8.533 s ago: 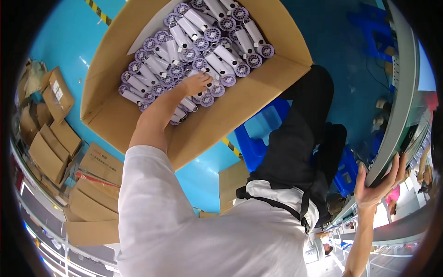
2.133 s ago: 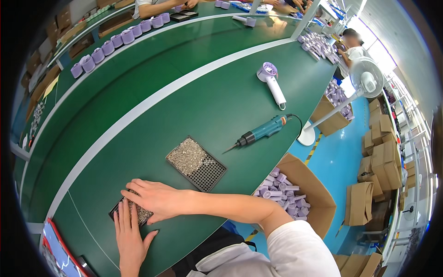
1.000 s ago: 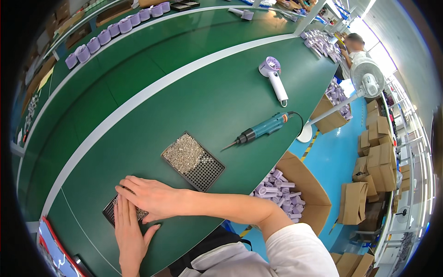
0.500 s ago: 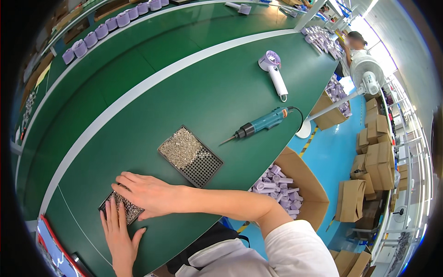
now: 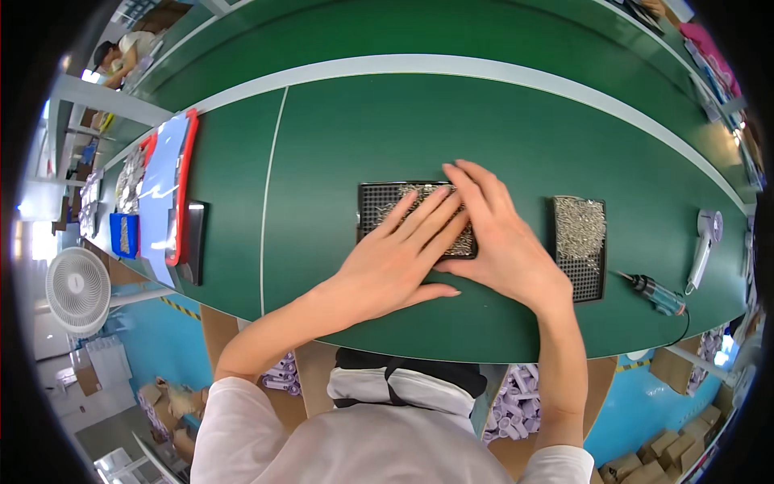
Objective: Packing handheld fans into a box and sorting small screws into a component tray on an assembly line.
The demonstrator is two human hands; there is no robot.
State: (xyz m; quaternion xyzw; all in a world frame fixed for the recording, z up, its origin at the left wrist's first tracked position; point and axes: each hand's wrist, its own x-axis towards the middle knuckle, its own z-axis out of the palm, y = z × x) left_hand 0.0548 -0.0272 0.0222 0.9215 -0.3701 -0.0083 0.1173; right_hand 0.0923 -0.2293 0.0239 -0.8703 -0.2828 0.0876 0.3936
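Observation:
A black perforated tray [image 5: 367, 211] with loose silvery screws lies on the green table before me. My left hand [image 5: 395, 256] is open, its fingers stretched flat over the screws and its thumb apart near the front edge. Around the tray's right end, my right hand [image 5: 513, 248] has its fingers at the far corner and its thumb by the near edge, gripping it. The fingers of both hands meet over the right half and hide part of the screws. Another screw-filled tray [image 5: 589, 270] stands to the right, its near holes showing.
Further right lie a teal electric screwdriver [image 5: 659, 296] and a lilac-and-white handheld fan [image 5: 705, 250]. At the left are a red-edged board [image 5: 192, 161] and a blue bin [image 5: 125, 234]. Lilac parts [image 5: 516, 403] fill a carton below the table edge. A person [image 5: 125, 52] sits far left.
My view has swung left, so the trays and tools appear further right and the left end of the table shows. Both hands remain at the same tray, the left fingers now reaching further across it.

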